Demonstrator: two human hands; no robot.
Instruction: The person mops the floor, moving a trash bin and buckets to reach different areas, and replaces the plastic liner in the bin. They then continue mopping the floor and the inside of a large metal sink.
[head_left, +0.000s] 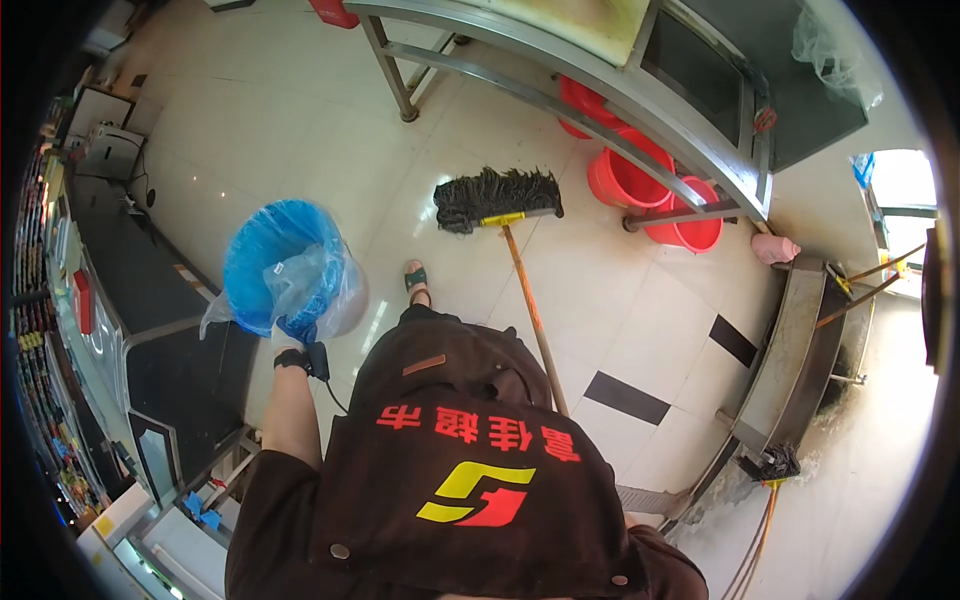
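At the left, my left hand (pixel 292 328), in a glove with a blue palm side, is at the rim of a round bin lined with a blue bag (pixel 250 255). Clear plastic (pixel 300 275) lies inside the bin beside the hand. The glove's fingers are too bunched and small to make out what they grip, if anything. A mop with a dark head (pixel 495 196) and an orange handle (pixel 530 315) lies ahead; the handle runs down behind my brown apron (pixel 440 400). My right hand is hidden below the apron.
Red buckets (pixel 630 175) stand under a metal table (pixel 520 75) at the upper right. A metal trough (pixel 795 350) runs along the right wall, with another mop (pixel 775 465) near its end. Dark counters (pixel 180 390) and shelves of goods (pixel 50 400) line the left.
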